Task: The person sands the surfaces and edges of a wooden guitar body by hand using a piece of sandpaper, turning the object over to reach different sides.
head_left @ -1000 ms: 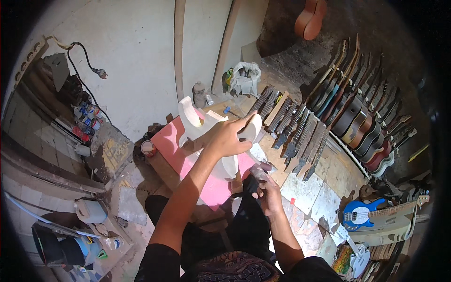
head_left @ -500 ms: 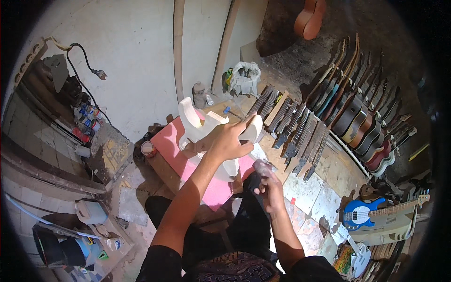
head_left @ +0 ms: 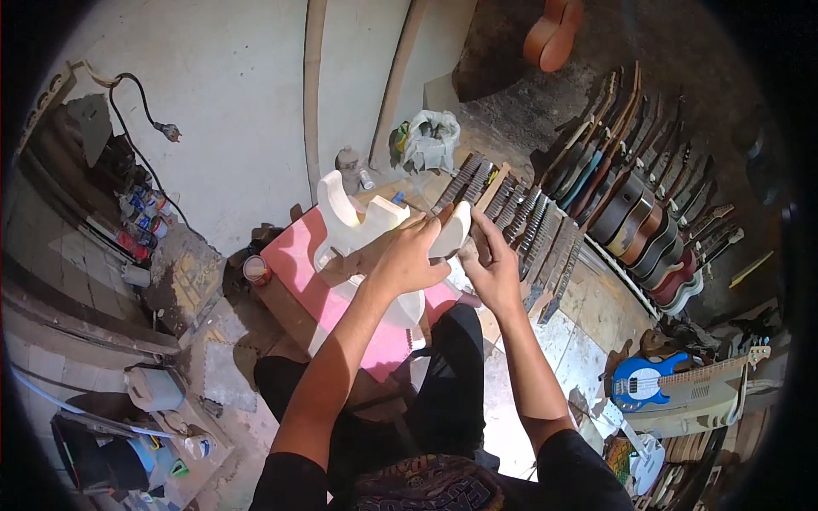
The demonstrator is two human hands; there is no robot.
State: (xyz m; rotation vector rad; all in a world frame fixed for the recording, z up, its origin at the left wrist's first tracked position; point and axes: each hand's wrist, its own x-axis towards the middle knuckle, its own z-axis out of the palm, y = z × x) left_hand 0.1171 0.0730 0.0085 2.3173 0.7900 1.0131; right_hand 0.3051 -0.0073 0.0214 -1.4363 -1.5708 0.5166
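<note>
An unpainted pale wooden guitar body lies tilted on a pink mat in front of me. My left hand is closed over its right part, the fingers reaching toward a rounded horn. From the other side, my right hand touches that same horn, its fingers curled along the edge and the thumb near the lower side. A small greyish-purple piece shows just below my right hand, by my knee; what it is cannot be made out.
Several guitar necks lie in a row beyond the body. Many guitars stand in a rack at far right. A blue bass guitar is at right. A small tin stands left of the mat, a white plastic bag by the wall.
My right hand has moved up and forward from near my knee to the horn; the greyish-purple piece it held is now below it. My left hand stays on the guitar body.
</note>
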